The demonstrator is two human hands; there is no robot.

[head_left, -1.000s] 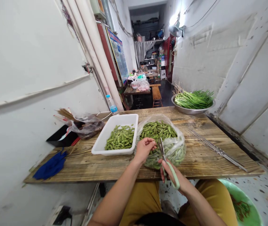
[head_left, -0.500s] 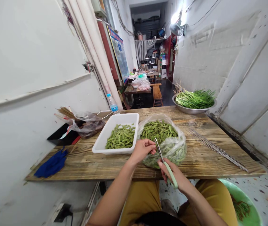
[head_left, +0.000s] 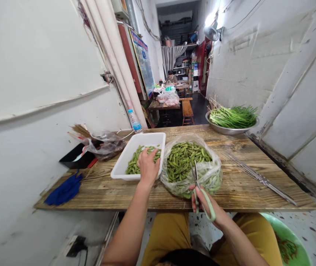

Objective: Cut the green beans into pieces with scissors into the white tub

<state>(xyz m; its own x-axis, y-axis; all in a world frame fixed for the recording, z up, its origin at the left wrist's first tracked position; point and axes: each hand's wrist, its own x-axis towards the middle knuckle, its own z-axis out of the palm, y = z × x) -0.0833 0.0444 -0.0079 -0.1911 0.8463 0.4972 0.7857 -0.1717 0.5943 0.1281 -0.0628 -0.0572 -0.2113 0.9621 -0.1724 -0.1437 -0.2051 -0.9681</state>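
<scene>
My left hand [head_left: 148, 165] is over the white plastic tub [head_left: 120, 166], its fingers apart above the green edamame pods [head_left: 133, 165] inside. No pod shows in those fingers. In my right hand [head_left: 205, 202] is a pair of scissors [head_left: 208, 207] with pale green handles, its blades parted and pointing away from me. The blades stand in front of a clear plastic bag [head_left: 215, 168], which is rolled open and full of edamame pods [head_left: 184, 159]. Bag and tub sit side by side on the wooden table.
Metal skewers [head_left: 260, 177] lie at the right. A steel bowl of green stalks [head_left: 232, 129] stands at the back right. Leftward are a blue cloth [head_left: 65, 190], a black tray [head_left: 73, 157] and a water bottle [head_left: 135, 122]. A green basin [head_left: 288, 240] is below; a person [head_left: 171, 77] sits far off.
My left hand has moved left from beside the scissors to over the tub, and its fingers have spread. The scissors' blades have opened. The view has shifted slightly.
</scene>
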